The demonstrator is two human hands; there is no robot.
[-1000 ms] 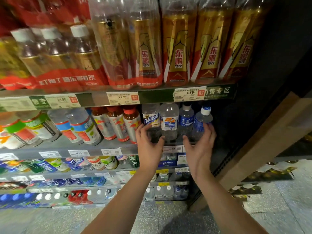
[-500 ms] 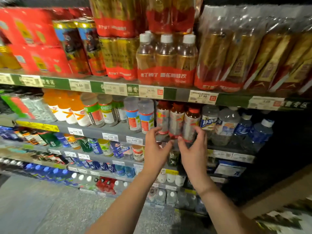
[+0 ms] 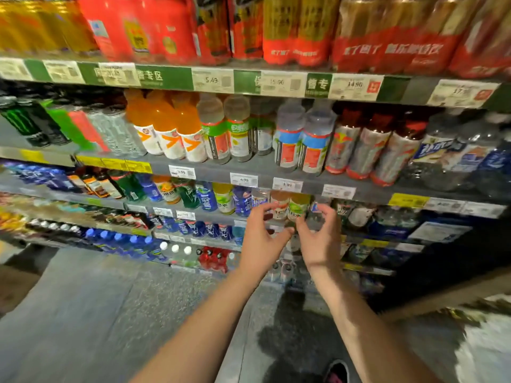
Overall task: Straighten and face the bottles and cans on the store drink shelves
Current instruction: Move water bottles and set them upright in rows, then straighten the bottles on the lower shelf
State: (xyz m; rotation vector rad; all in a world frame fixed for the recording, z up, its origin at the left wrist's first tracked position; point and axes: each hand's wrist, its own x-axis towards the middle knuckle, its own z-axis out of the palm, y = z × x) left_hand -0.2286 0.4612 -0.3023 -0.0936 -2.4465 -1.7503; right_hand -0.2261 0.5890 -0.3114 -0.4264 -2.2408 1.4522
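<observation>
My left hand (image 3: pixel 261 239) and my right hand (image 3: pixel 320 239) are raised side by side in front of the third shelf down, fingers curled and apart, holding nothing. Just beyond the fingertips stand small bottles: one with a peach label (image 3: pixel 279 205) and one with a green label (image 3: pixel 298 207). The shelf above carries orange-drink bottles (image 3: pixel 166 128), clear bottles with green labels (image 3: pixel 237 128), blue-and-red-labelled bottles (image 3: pixel 304 136) and red-capped bottles (image 3: pixel 367 145). The picture is motion-blurred, so touch with the small bottles is unclear.
Red and gold multipacks (image 3: pixel 298 29) fill the top shelf above a price strip (image 3: pixel 213 80). Dark cans (image 3: pixel 25 120) stand at far left. Lower shelves hold blue-capped bottles (image 3: pixel 119 239). Grey floor (image 3: pixel 96 313) lies below; a wooden beam (image 3: pixel 442 294) crosses at lower right.
The view swung left along the shelves. Both hands dropped from the red-capped bottles' shelf to the shelf below and came closer together.
</observation>
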